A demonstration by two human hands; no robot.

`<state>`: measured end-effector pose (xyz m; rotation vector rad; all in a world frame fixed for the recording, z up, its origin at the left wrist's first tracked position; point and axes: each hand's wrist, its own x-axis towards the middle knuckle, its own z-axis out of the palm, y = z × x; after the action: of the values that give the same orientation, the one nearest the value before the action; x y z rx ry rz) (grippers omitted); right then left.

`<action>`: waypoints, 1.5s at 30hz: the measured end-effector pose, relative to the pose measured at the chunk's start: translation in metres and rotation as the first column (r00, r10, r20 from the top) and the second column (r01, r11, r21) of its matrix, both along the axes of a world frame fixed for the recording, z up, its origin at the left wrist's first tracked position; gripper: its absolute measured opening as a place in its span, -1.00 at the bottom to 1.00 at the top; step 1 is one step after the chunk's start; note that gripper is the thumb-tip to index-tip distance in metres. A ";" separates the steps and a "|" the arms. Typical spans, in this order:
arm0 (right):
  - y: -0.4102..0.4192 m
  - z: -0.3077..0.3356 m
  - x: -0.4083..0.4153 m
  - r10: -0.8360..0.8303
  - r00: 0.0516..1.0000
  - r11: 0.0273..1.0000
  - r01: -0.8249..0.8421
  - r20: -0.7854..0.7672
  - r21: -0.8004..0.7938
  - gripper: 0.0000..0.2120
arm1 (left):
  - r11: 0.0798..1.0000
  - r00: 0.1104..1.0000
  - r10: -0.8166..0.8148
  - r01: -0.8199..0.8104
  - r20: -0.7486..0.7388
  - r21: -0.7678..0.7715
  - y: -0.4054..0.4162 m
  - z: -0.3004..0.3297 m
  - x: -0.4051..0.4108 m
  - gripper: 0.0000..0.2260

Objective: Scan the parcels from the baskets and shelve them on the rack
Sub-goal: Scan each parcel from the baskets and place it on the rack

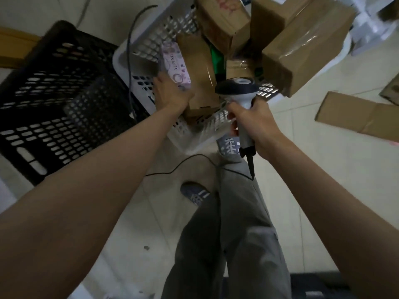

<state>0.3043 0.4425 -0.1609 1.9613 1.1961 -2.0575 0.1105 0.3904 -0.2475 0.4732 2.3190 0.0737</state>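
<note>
Head view: the left hand (172, 93) reaches into the white basket (138, 55), its grip closing on a brown parcel (199, 67); whether it holds is unclear. The right hand (254, 124) clasps the scanner (239, 87). The piled boxes could topple, and the cable (129, 50) could snag.

We read one word only: "XUPING", in dark capitals running lengthwise along the pink patterned box (176, 63) in the upper middle of the frame. Labels on the boxes at the top edge are too blurred for us.
</note>
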 end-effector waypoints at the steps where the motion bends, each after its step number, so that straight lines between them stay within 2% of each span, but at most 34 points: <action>1: 0.001 -0.007 -0.003 -0.005 1.000 1.000 0.005 -0.006 -0.010 -0.80 | 1.000 1.000 0.014 -0.014 -0.024 -0.004 0.002 -0.011 -0.001 -0.22; 5: 0.005 -0.031 -0.011 0.003 1.000 1.000 -0.003 -0.001 -0.027 -0.89 | 0.999 0.993 0.046 -0.048 -0.111 -0.014 0.008 -0.043 -0.001 -0.19; 9: 0.009 -0.038 -0.014 0.045 0.999 0.997 -0.044 0.018 -0.058 -0.78 | 0.996 0.966 0.078 -0.066 -0.248 0.058 0.003 -0.051 0.005 -0.23; 14: 0.012 -0.025 -0.015 0.055 0.998 0.996 -0.053 0.023 -0.066 -0.70 | 0.963 0.934 0.231 -0.180 -0.272 0.201 -0.006 -0.034 0.011 -0.32; 18: 0.009 0.002 -0.016 0.052 0.998 0.998 -0.051 0.026 -0.034 -0.73 | 0.953 0.931 0.213 -0.132 -0.295 0.271 -0.013 0.000 0.012 -0.39; 25: -0.006 0.087 -0.013 0.065 0.998 0.997 -0.065 0.004 0.047 -0.77 | 0.914 0.956 0.121 -0.002 -0.267 0.406 -0.037 0.112 0.018 -0.47; 30: -0.024 0.182 -0.009 0.183 0.983 0.957 -0.184 0.022 0.224 -0.82 | 0.874 0.965 0.086 0.048 -0.249 0.484 -0.075 0.217 0.024 -0.43; 34: -0.046 0.265 -0.010 0.283 0.959 0.904 -0.272 0.016 0.330 -0.84 | 0.846 0.953 0.050 0.119 -0.299 0.520 -0.119 0.305 0.029 -0.42; 40: -0.094 0.395 -0.027 0.473 0.880 0.801 -0.403 -0.055 0.443 -0.93 | 0.860 0.907 0.011 0.206 -0.420 0.467 -0.206 0.435 0.024 -0.40; 45: -0.140 0.488 -0.044 0.615 0.781 0.711 -0.492 -0.106 0.503 -0.94 | 0.835 0.863 0.130 0.170 -0.488 0.524 -0.292 0.524 0.019 -0.37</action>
<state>0.2600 0.3020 0.3272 1.1771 2.1730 -1.8421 0.1292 0.0985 0.2765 0.8974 2.8009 0.7110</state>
